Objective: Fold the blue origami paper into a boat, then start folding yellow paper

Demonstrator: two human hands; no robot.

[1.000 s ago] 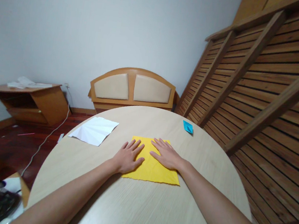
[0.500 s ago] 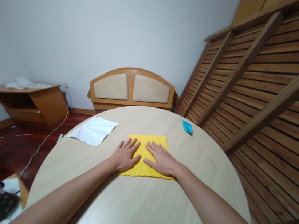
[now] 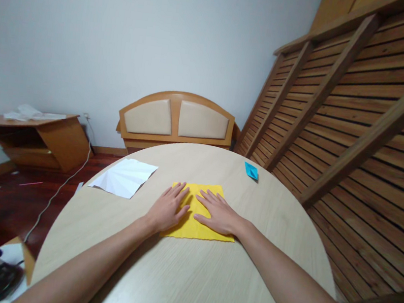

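A sheet of yellow paper lies on the round, pale wooden table, its near edge ragged. My left hand is over the left side of the sheet, fingers spread and seemingly a little raised, with a shadow beneath. Flat on the right side of the paper rests my right hand, its fingers apart. Neither hand grips anything. Both cover parts of the sheet.
Creased white paper lies at the table's left. A small folded blue paper piece sits far right. Wooden slats lean beside the table, and a headboard stands behind it. A cord crosses the floor.
My left hand has lifted slightly, its fingers less flat on the yellow paper. My right hand stays in place. The whole view has shifted a little.
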